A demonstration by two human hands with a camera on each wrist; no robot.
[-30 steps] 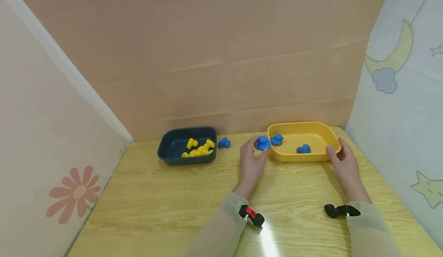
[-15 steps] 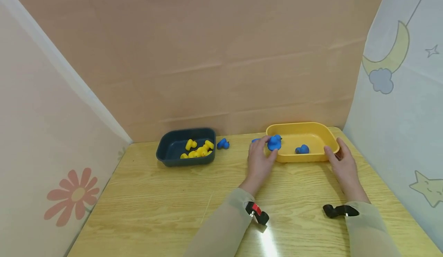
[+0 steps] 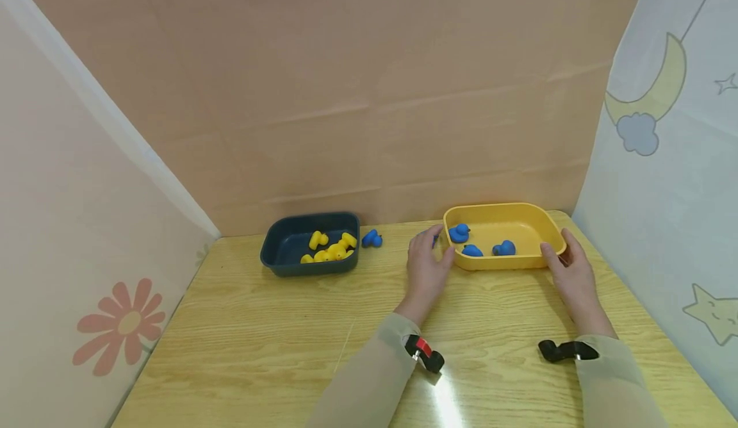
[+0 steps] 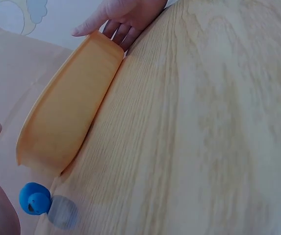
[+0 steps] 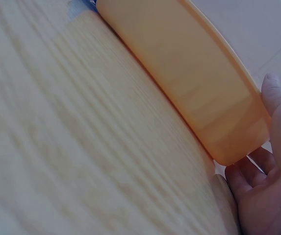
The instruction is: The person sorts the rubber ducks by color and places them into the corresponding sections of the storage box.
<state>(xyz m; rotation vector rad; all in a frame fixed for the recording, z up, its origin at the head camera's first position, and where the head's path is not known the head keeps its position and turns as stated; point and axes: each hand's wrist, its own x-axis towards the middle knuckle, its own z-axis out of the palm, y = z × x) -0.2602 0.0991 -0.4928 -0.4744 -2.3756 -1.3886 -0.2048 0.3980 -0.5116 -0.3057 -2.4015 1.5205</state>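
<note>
My left hand point(image 3: 425, 271) is just left of the yellow tray point(image 3: 507, 263), thumb and fingers apart, nothing held between them. A blue toy duck point(image 4: 35, 198) sits on the table beside that hand, mostly hidden behind the fingers in the head view. Three blue ducks lie inside the tray: one at the left end point(image 3: 459, 233), a second duck point(image 3: 472, 250) by the near wall, and a third duck point(image 3: 504, 248) near the middle. At the tray's right end my right hand point(image 3: 574, 277) grips it, thumb on the rim and fingers around the outside.
A dark blue tray point(image 3: 282, 268) with several yellow toy ducks point(image 3: 336, 251) stands on the left of the wooden table point(image 3: 259, 338). Another blue duck point(image 3: 371, 238) lies just right of it. A brown sheet point(image 3: 369, 95) closes off the back.
My left hand carried a blue duck right, over the yellow tray's left end, and let it go inside. It then drew back slightly left. The right hand stays at the tray.
</note>
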